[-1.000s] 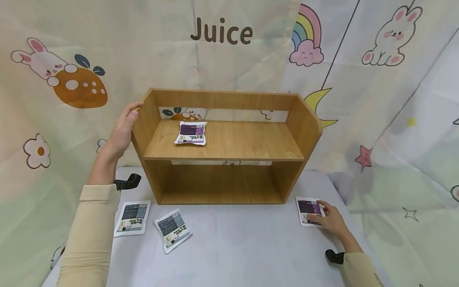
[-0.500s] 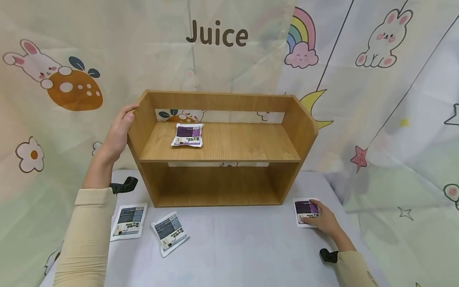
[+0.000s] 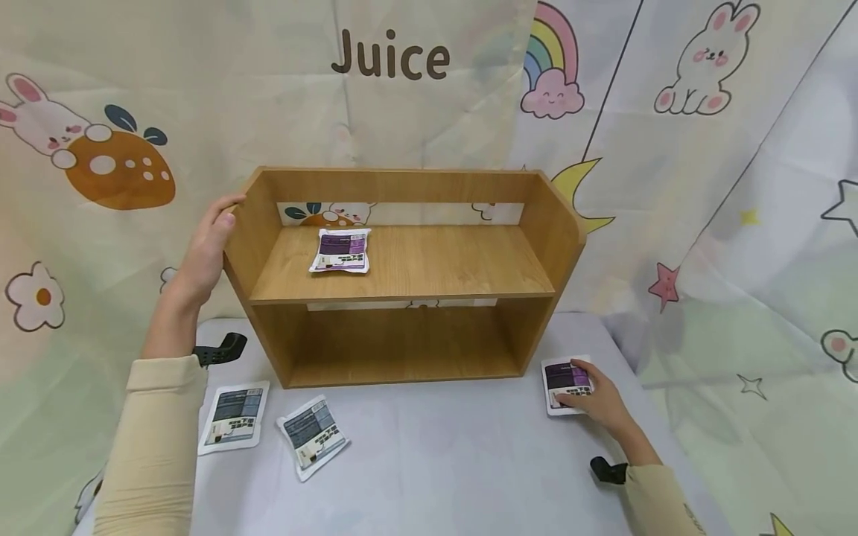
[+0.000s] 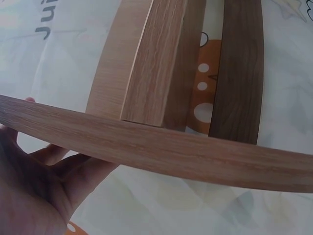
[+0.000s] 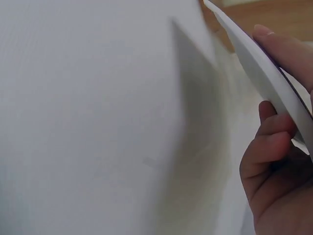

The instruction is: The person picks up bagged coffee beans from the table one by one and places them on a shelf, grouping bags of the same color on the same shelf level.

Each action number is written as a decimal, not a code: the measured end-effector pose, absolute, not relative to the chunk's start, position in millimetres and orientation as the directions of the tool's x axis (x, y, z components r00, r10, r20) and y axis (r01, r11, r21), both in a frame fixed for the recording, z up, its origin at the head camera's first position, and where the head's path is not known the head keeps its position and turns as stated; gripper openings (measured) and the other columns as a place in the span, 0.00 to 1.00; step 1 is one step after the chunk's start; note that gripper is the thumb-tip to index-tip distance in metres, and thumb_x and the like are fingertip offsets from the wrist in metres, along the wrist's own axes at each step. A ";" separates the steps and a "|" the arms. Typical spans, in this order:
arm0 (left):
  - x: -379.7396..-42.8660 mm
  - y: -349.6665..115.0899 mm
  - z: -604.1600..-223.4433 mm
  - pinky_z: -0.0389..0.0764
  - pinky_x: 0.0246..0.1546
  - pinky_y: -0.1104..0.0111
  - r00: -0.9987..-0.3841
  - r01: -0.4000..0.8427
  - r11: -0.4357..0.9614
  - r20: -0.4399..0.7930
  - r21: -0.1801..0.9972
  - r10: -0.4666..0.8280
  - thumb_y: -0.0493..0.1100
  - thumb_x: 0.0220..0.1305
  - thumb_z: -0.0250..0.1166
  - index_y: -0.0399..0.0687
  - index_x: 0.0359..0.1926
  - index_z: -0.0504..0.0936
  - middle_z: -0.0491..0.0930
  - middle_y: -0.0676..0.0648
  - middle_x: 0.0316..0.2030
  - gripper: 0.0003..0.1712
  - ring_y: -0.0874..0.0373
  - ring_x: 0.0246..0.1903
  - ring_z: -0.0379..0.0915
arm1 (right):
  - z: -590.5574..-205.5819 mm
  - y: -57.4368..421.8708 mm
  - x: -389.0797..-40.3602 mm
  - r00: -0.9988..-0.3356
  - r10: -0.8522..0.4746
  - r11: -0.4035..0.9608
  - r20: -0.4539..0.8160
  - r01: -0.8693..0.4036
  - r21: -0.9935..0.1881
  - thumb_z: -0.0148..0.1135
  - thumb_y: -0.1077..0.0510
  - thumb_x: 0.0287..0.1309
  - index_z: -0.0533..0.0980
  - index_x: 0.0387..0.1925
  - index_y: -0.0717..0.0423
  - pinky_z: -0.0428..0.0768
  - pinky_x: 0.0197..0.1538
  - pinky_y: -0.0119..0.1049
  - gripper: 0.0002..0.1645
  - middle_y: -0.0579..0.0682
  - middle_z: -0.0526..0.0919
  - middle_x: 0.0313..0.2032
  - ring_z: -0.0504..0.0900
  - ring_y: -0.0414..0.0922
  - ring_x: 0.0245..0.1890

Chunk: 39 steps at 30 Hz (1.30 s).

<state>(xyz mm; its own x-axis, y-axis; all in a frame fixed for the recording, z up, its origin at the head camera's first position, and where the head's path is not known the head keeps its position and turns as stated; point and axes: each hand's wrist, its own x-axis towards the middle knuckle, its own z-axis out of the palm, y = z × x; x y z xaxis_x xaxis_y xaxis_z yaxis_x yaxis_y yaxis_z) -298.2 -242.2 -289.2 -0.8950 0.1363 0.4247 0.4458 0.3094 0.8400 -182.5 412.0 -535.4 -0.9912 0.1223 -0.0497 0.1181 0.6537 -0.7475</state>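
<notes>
A two-tier wooden shelf (image 3: 429, 260) stands on the table. My left hand (image 3: 206, 249) holds its left side panel near the top back corner. In the left wrist view a fingertip (image 4: 30, 100) peeks past the edge of that panel (image 4: 156, 147). To the right of the shelf, my right hand (image 3: 603, 406) pinches a flat white pouch with a purple label (image 3: 561, 374). The right wrist view shows this pouch (image 5: 264, 73) tilted above the white cloth, with curled fingers beneath it and another digit on its printed face. A similar purple-labelled pouch (image 3: 342, 251) lies at the left of the upper tier.
Two white pouches with grey-blue labels lie on the white tablecloth (image 3: 436, 461) at front left: one pouch (image 3: 234, 415) beside the left forearm, another pouch (image 3: 313, 435) turned at an angle. A printed cloth backdrop (image 3: 429, 126) hangs close behind the shelf.
The head view has shifted slightly, moving the whole scene left. My right hand and its pouch have risen a little relative to the shelf. My left hand keeps its place on the side panel.
</notes>
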 end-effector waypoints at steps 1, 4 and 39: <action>-297.6 -243.4 -290.0 0.48 0.59 0.40 -0.896 0.445 0.311 0.424 0.840 0.134 0.55 0.75 0.36 0.56 0.73 0.55 0.50 0.43 0.70 0.29 0.43 0.63 0.47 | -532.7 409.3 -182.0 -0.992 0.118 0.652 -0.049 0.115 -0.749 0.78 0.43 0.43 0.57 0.72 0.54 0.58 0.60 0.65 0.59 0.70 0.57 0.67 0.59 0.65 0.62; -296.8 -245.2 -292.7 0.49 0.59 0.40 -0.893 0.450 0.316 0.430 0.835 0.133 0.55 0.75 0.36 0.56 0.73 0.56 0.51 0.43 0.69 0.29 0.43 0.63 0.48 | -523.5 401.8 -179.6 -0.993 0.110 0.655 -0.031 0.096 -0.750 0.78 0.44 0.43 0.57 0.72 0.53 0.59 0.59 0.65 0.59 0.69 0.58 0.67 0.60 0.65 0.62; -298.9 -241.7 -292.7 0.48 0.62 0.43 -0.871 0.490 0.311 0.472 0.814 0.137 0.53 0.75 0.36 0.55 0.73 0.55 0.52 0.44 0.70 0.29 0.43 0.64 0.48 | -406.6 345.5 -124.2 -0.985 0.089 0.659 0.147 -0.052 -0.750 0.73 0.49 0.52 0.62 0.70 0.45 0.75 0.42 0.43 0.46 0.65 0.61 0.65 0.67 0.61 0.52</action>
